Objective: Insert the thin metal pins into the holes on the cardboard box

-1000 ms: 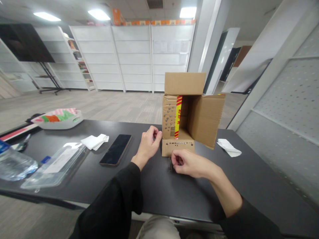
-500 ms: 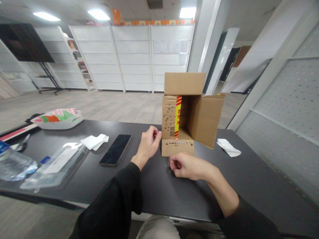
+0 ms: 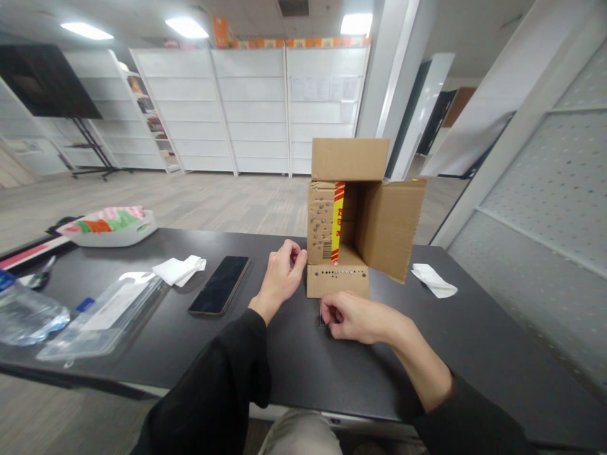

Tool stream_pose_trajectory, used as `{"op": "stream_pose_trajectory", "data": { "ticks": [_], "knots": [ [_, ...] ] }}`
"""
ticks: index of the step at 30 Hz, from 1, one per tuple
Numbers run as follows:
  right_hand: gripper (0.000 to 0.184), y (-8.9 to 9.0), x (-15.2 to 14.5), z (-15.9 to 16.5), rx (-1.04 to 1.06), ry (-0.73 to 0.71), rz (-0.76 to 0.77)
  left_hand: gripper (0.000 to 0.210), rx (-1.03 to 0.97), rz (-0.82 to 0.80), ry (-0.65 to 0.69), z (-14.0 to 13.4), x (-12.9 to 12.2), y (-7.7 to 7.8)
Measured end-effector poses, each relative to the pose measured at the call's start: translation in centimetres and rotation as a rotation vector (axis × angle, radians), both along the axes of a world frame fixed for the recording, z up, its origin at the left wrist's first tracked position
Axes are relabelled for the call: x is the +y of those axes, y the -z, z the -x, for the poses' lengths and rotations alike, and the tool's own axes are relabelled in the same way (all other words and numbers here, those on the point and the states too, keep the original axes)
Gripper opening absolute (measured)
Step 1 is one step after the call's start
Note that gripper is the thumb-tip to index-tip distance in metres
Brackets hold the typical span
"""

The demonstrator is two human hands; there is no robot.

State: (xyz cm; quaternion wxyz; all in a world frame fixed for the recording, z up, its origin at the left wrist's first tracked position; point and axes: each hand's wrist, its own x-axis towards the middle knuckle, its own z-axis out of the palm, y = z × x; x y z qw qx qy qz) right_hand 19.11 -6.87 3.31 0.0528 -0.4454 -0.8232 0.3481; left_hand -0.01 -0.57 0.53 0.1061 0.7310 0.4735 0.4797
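Observation:
A cardboard box (image 3: 324, 221) lies on its side on the dark table (image 3: 284, 379), its opening facing me and its flaps spread. Small dark holes or metal heads dot its left panel and the lower front flap (image 3: 337, 287). Beside the box's left edge, my left hand (image 3: 283, 272) is closed, thumb against curled fingers; whatever it may hold is hidden. Just in front of the lower flap, my right hand (image 3: 353, 316) pinches at a thin metal rod (image 3: 320, 314), close to the tabletop. The fingers partly cover that rod.
Left of my hands lie a phone (image 3: 220, 285), folded tissue (image 3: 179, 270), a clear plastic case (image 3: 104, 322) and a water bottle (image 3: 28, 313). A white basket (image 3: 114, 236) stands at the far left. Another tissue (image 3: 434, 280) is right of the box.
Almost nothing differs. The whole view has shifted very slightly, while both hands keep their places by the box and the right hand stays at the thin metal rod.

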Motion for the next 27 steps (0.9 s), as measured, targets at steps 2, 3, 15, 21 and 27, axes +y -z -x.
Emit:
{"op": "stream_pose_trajectory", "data": {
  "ticks": [2,3,15,21,27],
  "knots": [
    [0.018,0.0,0.0,0.0,0.004,0.000,-0.003,0.022,0.000,0.000,0.000,0.0,0.0,0.0],
    [0.019,0.0,0.0,0.0,0.007,-0.001,-0.004,0.022,0.000,0.001,0.000,0.0,0.0,0.1],
    [0.020,0.5,0.3,-0.4,0.004,0.005,-0.045,0.021,-0.001,0.018,-0.005,-0.1,-0.2,-0.3],
    [0.017,1.0,1.1,-0.7,0.079,0.106,-0.226,0.021,0.000,0.015,-0.011,-0.1,-0.2,-0.2],
    [0.021,1.1,2.0,-1.1,0.034,0.339,-0.369,0.021,0.000,0.011,-0.002,0.0,0.0,0.0]
  ]
}}
